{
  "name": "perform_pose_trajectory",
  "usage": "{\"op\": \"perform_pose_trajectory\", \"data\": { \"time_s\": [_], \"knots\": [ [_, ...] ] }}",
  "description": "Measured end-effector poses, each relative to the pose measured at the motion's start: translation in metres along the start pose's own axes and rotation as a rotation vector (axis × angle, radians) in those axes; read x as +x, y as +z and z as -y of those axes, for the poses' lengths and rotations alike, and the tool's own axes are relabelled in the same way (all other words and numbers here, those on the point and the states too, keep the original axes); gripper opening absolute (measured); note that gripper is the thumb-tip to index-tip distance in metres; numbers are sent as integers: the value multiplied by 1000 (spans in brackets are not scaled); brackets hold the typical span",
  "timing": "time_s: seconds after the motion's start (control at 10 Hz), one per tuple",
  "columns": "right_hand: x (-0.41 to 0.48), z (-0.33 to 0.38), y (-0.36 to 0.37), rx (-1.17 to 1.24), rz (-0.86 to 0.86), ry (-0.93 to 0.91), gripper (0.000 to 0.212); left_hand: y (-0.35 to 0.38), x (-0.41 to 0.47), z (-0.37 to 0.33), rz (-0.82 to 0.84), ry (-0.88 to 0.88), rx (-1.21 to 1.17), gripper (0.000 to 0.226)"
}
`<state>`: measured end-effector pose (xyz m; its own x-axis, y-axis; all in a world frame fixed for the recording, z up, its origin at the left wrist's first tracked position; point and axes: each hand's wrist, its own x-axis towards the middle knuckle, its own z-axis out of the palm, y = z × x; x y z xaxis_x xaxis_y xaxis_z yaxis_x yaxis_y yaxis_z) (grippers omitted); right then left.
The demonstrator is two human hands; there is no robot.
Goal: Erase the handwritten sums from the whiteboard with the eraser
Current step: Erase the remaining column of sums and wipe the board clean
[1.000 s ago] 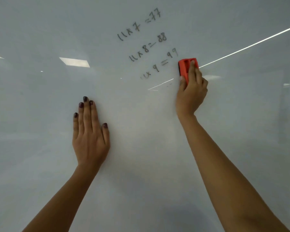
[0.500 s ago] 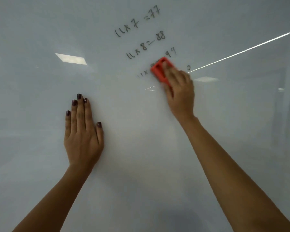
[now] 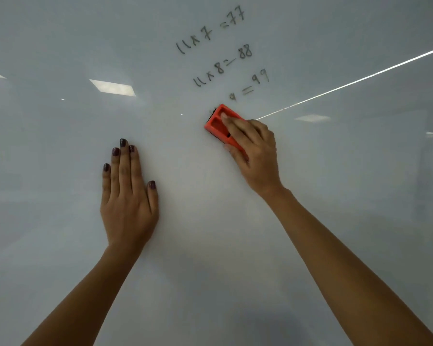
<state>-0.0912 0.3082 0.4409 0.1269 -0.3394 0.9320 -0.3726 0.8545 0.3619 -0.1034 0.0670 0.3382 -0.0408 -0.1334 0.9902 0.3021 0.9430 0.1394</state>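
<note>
The whiteboard [image 3: 60, 221] fills the view. Three handwritten sums remain near the top centre: "11x7=77" [image 3: 210, 29], "11x8=88" [image 3: 223, 66], and below them a partly wiped line reading "9=99" [image 3: 249, 86]. My right hand [image 3: 255, 156] presses a red eraser [image 3: 219, 121] flat on the board, just below and left of the "9=99" remnant. A dark smudge shows at the eraser's upper left corner. My left hand [image 3: 128, 193] lies flat on the board, fingers together, holding nothing, left of the eraser.
Ceiling light reflections show on the glossy board: a bright diagonal streak [image 3: 348, 83] running to the upper right and rectangular panels [image 3: 113, 87] at the left.
The eraser has swept from the right of the "99" leftward and down across the third sum, wiping away its "11x". My left hand has stayed flat on the board.
</note>
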Motion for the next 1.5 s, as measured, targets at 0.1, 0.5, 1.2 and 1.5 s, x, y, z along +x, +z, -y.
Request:
{"op": "perform_pose_trajectory", "data": {
  "time_s": [0.1,0.5,1.2,1.5],
  "knots": [
    [21,-26,-4,-32,-96,240,45,0,1,-1,-4,3,4,62],
    [39,63,16,104,-18,125,43,0,-1,-2,-6,-8,4,62],
    [23,40,15,85,-6,64,45,2,-2,-1,-8,-8,23,63],
    [83,-10,4,14,-117,384,47,1,-2,-1,-3,-12,22,62]
  ]
}}
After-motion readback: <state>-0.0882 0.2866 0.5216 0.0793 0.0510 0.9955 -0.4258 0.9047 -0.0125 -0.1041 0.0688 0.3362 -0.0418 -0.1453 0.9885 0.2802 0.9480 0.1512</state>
